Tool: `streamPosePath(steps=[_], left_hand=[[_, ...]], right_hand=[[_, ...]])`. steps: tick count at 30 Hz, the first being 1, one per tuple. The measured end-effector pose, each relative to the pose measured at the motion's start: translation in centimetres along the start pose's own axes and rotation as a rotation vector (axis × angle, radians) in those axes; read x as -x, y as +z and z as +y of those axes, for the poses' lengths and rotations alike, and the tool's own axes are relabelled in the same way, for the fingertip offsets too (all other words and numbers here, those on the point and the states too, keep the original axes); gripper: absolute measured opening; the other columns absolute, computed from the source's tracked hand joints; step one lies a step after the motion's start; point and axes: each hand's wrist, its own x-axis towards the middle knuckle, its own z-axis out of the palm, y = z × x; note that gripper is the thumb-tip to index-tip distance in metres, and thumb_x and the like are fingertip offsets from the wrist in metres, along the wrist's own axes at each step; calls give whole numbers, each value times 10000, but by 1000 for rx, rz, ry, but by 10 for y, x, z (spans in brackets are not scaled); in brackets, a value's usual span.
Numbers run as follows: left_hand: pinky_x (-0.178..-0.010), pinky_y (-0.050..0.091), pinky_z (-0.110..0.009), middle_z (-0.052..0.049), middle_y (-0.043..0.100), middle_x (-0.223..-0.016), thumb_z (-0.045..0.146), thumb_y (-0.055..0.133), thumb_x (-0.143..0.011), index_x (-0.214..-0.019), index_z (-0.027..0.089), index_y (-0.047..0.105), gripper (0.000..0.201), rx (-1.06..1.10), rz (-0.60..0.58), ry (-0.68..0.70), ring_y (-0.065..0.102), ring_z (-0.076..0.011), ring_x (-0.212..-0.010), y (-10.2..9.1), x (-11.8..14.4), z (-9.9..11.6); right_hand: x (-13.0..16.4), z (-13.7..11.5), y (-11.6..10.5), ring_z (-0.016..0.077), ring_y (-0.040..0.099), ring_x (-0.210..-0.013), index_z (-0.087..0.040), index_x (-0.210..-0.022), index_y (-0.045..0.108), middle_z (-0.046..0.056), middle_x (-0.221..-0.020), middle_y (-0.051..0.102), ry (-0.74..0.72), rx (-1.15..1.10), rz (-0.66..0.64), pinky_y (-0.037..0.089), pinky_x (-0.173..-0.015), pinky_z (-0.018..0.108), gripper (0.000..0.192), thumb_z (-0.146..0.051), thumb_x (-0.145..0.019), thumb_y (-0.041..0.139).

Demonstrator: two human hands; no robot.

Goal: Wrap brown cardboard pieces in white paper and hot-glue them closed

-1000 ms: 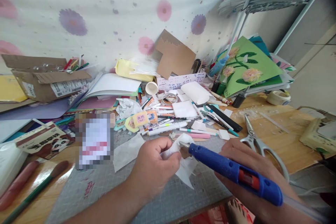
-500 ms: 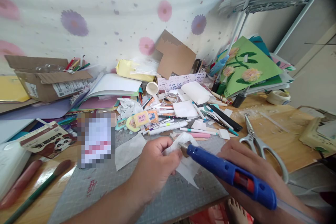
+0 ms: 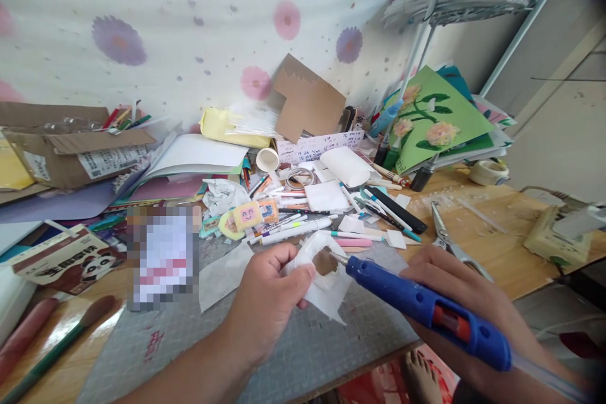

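My left hand [image 3: 267,298] pinches a crumpled white paper piece [image 3: 322,281] with a small brown patch on it, held just above the grey cutting mat [image 3: 199,341]. My right hand [image 3: 454,293] grips a blue hot glue gun [image 3: 428,309]. Its metal nozzle points left, and the tip touches the brown patch on the paper.
Scissors [image 3: 447,243] lie on the wooden table right of my right hand. Markers and pens [image 3: 298,227], white scraps and a tape roll [image 3: 487,172] lie behind the mat. A cardboard box [image 3: 76,148] stands at the far left, a green flower card [image 3: 435,120] at the back right.
The view has shifted slightly left. My left hand has turned the paper so its brown patch faces up, and the glue gun's tip now rests on that patch.
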Motion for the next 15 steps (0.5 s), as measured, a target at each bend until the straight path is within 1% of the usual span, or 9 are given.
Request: streamPosePath(steps=[4, 8, 12, 15], left_hand=[[-445, 383, -219, 38, 516, -515, 283, 591, -704, -593, 183, 541, 158, -109, 17, 7, 462, -115, -481, 1, -1, 1], [-447, 385, -236, 41, 502, -490, 294, 570, -698, -577, 195, 510, 168, -225, 40, 13, 473, -129, -471, 0, 0, 3], [-448, 361, -231, 43, 495, -492, 296, 556, -707, -577, 197, 504, 171, -266, 52, 27, 449, -121, -474, -1, 3, 3], [-449, 353, -232, 39, 506, -504, 300, 551, -716, -592, 196, 514, 166, -267, 52, 38, 453, -123, -484, -1, 2, 3]], right_hand=[[1, 0, 1, 147, 541, -630, -231, -787, 511, 17, -802, 507, -16, 84, -27, 449, -546, 296, 25, -246, -771, 499], [2, 2, -4, 174, 549, -659, -222, -766, 499, 43, -825, 526, -37, 178, -57, 444, -567, 321, 58, -270, -797, 492], [3, 6, -5, 182, 531, -643, -209, -797, 522, 47, -811, 510, -65, 245, -86, 426, -542, 326, 99, -307, -805, 507], [3, 9, -5, 183, 524, -643, -208, -759, 521, 45, -799, 500, -66, 280, -137, 428, -536, 326, 115, -311, -809, 512]])
